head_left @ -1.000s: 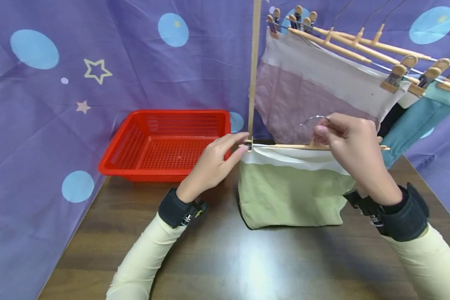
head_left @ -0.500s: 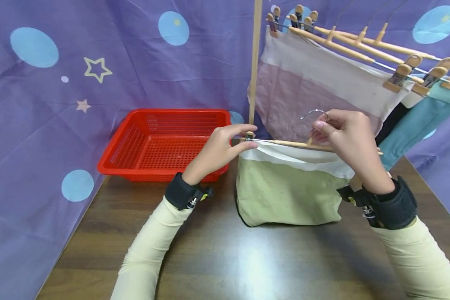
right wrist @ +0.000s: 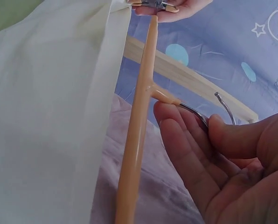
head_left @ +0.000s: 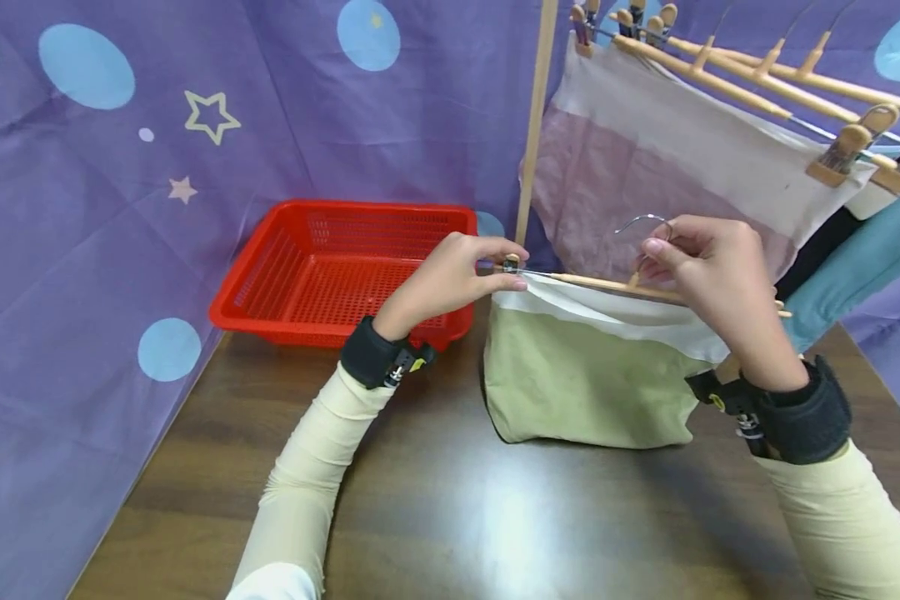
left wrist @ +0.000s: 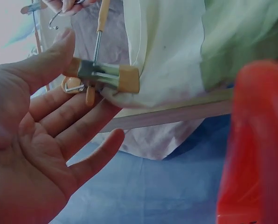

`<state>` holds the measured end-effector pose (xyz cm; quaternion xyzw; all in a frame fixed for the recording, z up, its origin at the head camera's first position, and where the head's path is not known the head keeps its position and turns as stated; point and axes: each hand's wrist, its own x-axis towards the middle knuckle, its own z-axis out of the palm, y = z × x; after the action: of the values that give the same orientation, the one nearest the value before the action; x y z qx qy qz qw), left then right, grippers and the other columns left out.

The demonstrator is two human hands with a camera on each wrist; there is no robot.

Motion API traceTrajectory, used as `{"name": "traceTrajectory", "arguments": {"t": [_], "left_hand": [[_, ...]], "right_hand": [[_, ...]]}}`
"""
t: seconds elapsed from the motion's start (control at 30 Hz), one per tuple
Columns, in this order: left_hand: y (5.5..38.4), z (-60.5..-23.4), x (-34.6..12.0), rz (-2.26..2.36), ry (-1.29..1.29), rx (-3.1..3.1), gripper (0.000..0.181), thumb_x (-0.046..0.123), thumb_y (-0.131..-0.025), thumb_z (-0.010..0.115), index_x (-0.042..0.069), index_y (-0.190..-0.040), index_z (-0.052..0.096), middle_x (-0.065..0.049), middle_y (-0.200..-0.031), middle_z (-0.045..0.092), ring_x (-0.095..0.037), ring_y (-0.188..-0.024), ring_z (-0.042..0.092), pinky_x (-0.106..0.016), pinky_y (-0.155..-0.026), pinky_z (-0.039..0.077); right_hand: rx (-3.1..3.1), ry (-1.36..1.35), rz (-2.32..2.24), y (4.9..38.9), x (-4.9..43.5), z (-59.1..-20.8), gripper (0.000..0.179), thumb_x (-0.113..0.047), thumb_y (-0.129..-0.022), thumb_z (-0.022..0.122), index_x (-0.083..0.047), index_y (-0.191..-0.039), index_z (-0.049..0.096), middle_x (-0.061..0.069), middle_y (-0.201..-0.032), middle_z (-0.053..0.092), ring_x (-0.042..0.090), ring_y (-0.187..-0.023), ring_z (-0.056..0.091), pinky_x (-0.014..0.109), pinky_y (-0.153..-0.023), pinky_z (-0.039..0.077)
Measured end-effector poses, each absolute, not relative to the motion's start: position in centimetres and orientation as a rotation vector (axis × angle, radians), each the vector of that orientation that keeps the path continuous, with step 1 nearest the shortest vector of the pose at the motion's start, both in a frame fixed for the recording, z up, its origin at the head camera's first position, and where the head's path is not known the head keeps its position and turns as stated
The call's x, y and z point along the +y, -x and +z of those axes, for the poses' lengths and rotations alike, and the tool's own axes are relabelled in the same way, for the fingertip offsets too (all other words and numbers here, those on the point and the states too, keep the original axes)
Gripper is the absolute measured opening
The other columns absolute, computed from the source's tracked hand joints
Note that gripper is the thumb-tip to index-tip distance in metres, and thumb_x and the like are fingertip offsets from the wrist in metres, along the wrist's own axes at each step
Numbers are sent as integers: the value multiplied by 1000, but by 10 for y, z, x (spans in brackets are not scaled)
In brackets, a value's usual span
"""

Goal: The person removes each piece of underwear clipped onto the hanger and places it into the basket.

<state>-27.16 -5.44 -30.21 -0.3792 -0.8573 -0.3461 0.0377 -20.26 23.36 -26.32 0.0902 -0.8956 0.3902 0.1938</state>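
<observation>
A wooden clip hanger [head_left: 592,283] carries a folded green cloth [head_left: 585,375] with a white upper band. My right hand [head_left: 720,275] pinches the hanger's metal hook between thumb and fingers; the right wrist view shows this hook [right wrist: 192,110] close up. At the hanger's left end, the left hand [head_left: 461,271] has its straight fingers and thumb around the clip [left wrist: 106,76]. The fingers touch the clip from behind, and the thumb lies beside its other end. The cloth's lower edge hangs close to the tabletop; whether it touches cannot be told. My right hand hides the hanger's right part.
A red plastic basket [head_left: 232,312] stands at the back left of the wooden table [head_left: 420,492]. Behind the hands rises a wooden post [head_left: 537,125]. Several clip hangers hang at the upper right, holding a mauve-and-white cloth [head_left: 607,167] and a teal one [head_left: 855,250].
The left hand has shifted slightly up around the clip, and the hanger's left end has risen a little. The head view has turned slightly. The right hand keeps its pinch on the hook.
</observation>
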Motion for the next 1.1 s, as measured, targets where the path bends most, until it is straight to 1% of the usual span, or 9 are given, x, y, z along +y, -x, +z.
{"name": "traceTrajectory", "arguments": {"t": [0.13, 0.23, 0.33, 0.43, 0.5, 0.7, 0.83, 1.0, 1.1], "left_hand": [[269, -312, -55, -1097, 1112, -2596, 35, 28, -89, 80, 10, -119, 75, -2, -106, 77, -12, -91, 67, -27, -78, 52], [265, -315, -56, -1115, 1073, -2575, 32, 26, -90, 79, 10, -118, 75, -2, -105, 77, -12, -90, 68, -26, -77, 52], [261, -316, -58, -1125, 1029, -2552, 28, 25, -90, 79, 11, -114, 75, -2, -90, 74, -13, -77, 64, -24, -67, 47], [257, -316, -58, -1122, 1000, -2531, 22, 25, -91, 78, 11, -108, 75, 0, -79, 69, -15, -66, 53, -25, -61, 39], [255, -316, -58, -1129, 986, -2529, 19, 25, -91, 78, 12, -105, 76, 1, -77, 69, -14, -65, 51, -25, -60, 39], [250, -317, -55, -1192, 945, -2546, 15, 27, -93, 76, 12, -97, 78, 2, -80, 72, -8, -68, 57, -23, -64, 44], [247, -316, -54, -1202, 899, -2569, 16, 27, -94, 75, 12, -97, 79, 2, -76, 71, -9, -66, 56, -23, -63, 41], [243, -316, -55, -1179, 842, -2598, 16, 27, -95, 74, 13, -91, 80, 2, -64, 58, -11, -60, 44, -24, -58, 31], [241, -316, -55, -1177, 814, -2602, 17, 28, -95, 74, 14, -89, 80, 4, -60, 52, -11, -58, 40, -24, -57, 28]], "right_hand": [[-2495, -278, 1135, 204, 232, -269, 14, -9, -96, 70, 1, -88, 76, -13, -66, 71, -7, -59, 66, 12, -60, 54], [-2479, -296, 1173, 206, 231, -273, 14, -8, -96, 70, 1, -88, 76, -18, -67, 69, -7, -62, 67, 11, -62, 54], [-2465, -306, 1227, 207, 230, -276, 14, -8, -97, 69, 2, -89, 75, -21, -67, 68, -6, -64, 68, 11, -64, 55], [-2450, -308, 1299, 207, 229, -278, 15, -7, -97, 68, 5, -90, 74, -20, -68, 69, -3, -65, 69, 13, -66, 56], [-2440, -305, 1342, 206, 228, -280, 16, -6, -98, 67, 7, -90, 73, -18, -69, 70, -1, -65, 70, 15, -66, 57], [-2417, -302, 1427, 203, 229, -287, 17, -5, -98, 66, 10, -91, 72, -15, -69, 71, 4, -64, 71, 17, -65, 58], [-2384, -317, 1482, 202, 227, -290, 18, -4, -98, 65, 12, -91, 70, -14, -69, 71, 5, -64, 72, 19, -65, 59], [-2377, -307, 1511, 201, 224, -293, 18, -4, -98, 66, 13, -92, 70, -14, -70, 71, 5, -65, 72, 20, -65, 59], [-2387, -302, 1493, 202, 223, -293, 19, -4, -98, 66, 13, -92, 71, -14, -69, 71, 4, -64, 71, 19, -65, 59]]}}
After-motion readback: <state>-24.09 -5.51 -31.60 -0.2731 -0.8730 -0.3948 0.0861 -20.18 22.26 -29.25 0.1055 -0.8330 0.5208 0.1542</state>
